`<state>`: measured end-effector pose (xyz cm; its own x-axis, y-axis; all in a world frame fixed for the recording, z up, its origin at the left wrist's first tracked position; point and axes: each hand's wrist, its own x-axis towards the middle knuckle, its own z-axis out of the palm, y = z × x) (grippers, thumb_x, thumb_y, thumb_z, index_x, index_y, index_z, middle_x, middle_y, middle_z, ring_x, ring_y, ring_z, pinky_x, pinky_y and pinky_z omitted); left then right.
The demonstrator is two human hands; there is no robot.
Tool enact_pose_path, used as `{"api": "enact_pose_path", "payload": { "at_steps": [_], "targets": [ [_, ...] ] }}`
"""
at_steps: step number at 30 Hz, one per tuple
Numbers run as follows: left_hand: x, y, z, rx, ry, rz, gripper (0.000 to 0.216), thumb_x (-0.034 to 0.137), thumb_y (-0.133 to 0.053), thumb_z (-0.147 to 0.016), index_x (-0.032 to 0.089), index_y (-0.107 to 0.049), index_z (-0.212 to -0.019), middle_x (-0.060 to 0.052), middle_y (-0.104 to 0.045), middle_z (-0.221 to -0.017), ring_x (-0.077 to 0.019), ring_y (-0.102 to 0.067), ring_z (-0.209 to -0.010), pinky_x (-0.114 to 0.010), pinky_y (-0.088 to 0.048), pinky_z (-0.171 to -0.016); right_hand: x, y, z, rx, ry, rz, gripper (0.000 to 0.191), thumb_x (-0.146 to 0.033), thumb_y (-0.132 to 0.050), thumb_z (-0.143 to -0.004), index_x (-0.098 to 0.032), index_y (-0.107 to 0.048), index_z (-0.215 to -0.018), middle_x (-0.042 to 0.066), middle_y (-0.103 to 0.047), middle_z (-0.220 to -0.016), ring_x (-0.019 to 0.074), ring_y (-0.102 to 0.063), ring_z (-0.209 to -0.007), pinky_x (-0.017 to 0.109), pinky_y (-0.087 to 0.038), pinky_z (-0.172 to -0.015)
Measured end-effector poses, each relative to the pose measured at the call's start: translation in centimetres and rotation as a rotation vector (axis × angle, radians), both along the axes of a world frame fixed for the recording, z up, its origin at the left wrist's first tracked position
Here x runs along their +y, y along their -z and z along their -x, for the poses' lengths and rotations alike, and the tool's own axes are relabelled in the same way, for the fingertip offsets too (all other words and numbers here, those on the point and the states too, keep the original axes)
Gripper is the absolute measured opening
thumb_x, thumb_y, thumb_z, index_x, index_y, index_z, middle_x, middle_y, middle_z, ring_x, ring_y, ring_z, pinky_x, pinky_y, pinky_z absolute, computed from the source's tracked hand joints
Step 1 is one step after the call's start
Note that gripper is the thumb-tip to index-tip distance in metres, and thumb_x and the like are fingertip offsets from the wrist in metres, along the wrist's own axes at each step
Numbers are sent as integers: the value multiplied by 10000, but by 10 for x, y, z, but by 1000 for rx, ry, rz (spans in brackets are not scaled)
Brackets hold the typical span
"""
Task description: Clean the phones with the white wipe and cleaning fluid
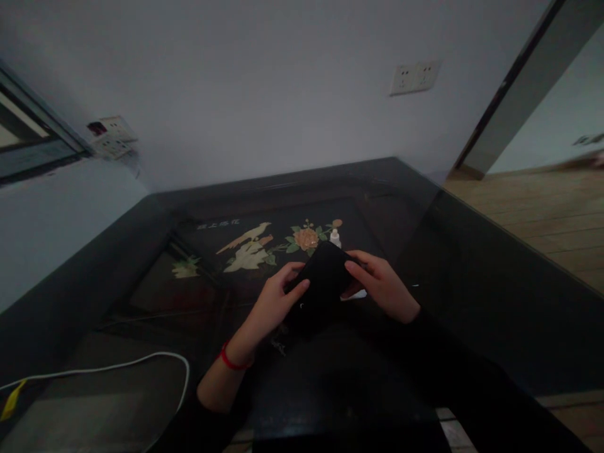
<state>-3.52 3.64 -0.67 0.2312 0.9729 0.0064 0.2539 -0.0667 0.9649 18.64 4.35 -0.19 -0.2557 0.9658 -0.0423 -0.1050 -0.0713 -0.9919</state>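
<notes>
Both my hands hold a dark, block-like black object (323,277), tilted above the table. My left hand (276,299) grips its left side, thumb on the near face; a red band (231,358) circles that wrist. On the right side, my right hand (384,289) has its thumb on the face and its other fingers around the edge. The dim light hides what kind of object it is. Just behind it stands a small white bottle (335,238), partly covered. A white piece (355,295) shows below my right fingers; I cannot tell whether they touch it.
The glossy black table (453,277) bears a bird-and-flower picture (250,248) and stands against a white wall (264,94). A white cable (117,365) with a yellow tag (13,399) curves at the near left. Wall sockets (415,77) are above; wooden floor (533,220) lies to the right.
</notes>
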Motion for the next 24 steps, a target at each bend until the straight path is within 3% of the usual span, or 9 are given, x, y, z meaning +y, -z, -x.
{"api": "enact_pose_path", "payload": {
  "at_steps": [5, 9, 13, 17, 24],
  "targets": [
    [-2, -2, 4, -434, -205, 291, 395, 318, -805, -632, 173, -648, -964, -31, -713, -910, -155, -658, -797, -244, -529, -702, -1, 1, -1, 113, 145, 11, 349, -459, -640, -802, -200, -563, -1023, -13, -651, -707, 181, -684, -565, 334, -595, -557],
    [-9, 1, -8, -716, -393, 377, 362, 327, -776, -682, 187, -625, -980, -35, -689, -1013, -173, -658, -849, -321, -591, -694, -2, 2, 1, 220, 110, 81, 359, -407, -679, -783, -216, -544, -1055, -3, -664, -864, 168, -710, -670, 355, -616, -689],
    [-8, 3, -10, -690, -489, 244, 355, 371, -731, -734, 209, -593, -1018, -13, -642, -1003, -144, -633, -784, -267, -591, -546, -1, -1, -6, 144, -104, 127, 342, -335, -652, -809, -199, -570, -1112, 48, -676, -1012, 176, -721, -788, 328, -612, -722],
    [-4, 5, -4, -610, -481, 85, 380, 437, -716, -737, 216, -583, -1016, 7, -618, -891, -99, -593, -658, -163, -520, -446, 4, -2, -17, 19, -297, 112, 353, -244, -640, -803, -178, -567, -1141, 57, -696, -1008, 187, -725, -867, 314, -600, -779],
    [-3, 8, -3, -528, -462, -29, 370, 482, -668, -773, 217, -584, -1017, 2, -597, -864, -102, -575, -625, -151, -483, -398, 7, 2, -20, -33, -373, 107, 378, -107, -639, -719, -164, -551, -1082, 40, -739, -858, 188, -733, -836, 286, -596, -723]
  ]
}}
